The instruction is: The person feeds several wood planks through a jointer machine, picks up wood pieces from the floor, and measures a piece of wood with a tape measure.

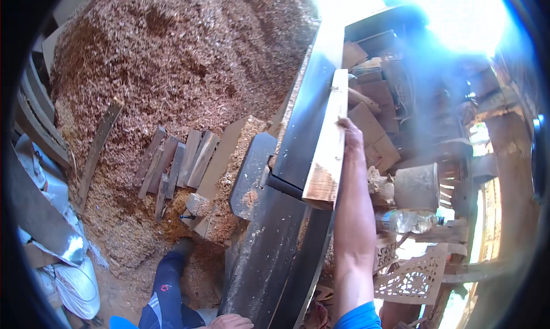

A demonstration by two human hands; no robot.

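Observation:
A squared length of pale wood (328, 151) lies lengthwise along the dark metal bed of a planing machine (258, 260). My right hand (352, 135) is closed on its right side, the forearm reaching up from the lower edge; most of the fingers are hidden behind the wood. The wood's near end shows rough brown grain. At the bottom, my left hand (230, 322) lies on the near left edge of the machine, partly cut off by the frame, with nothing visible in it.
A large heap of wood shavings (189, 60) rises left of the machine. Several short wood offcuts (172, 160) lie on it, beside a curved strip (98, 151). Boards (375, 134), a cylindrical container (416, 187), a plastic bottle (409, 221) and a carved fretwork panel (415, 280) crowd the right. Glare washes out the upper right.

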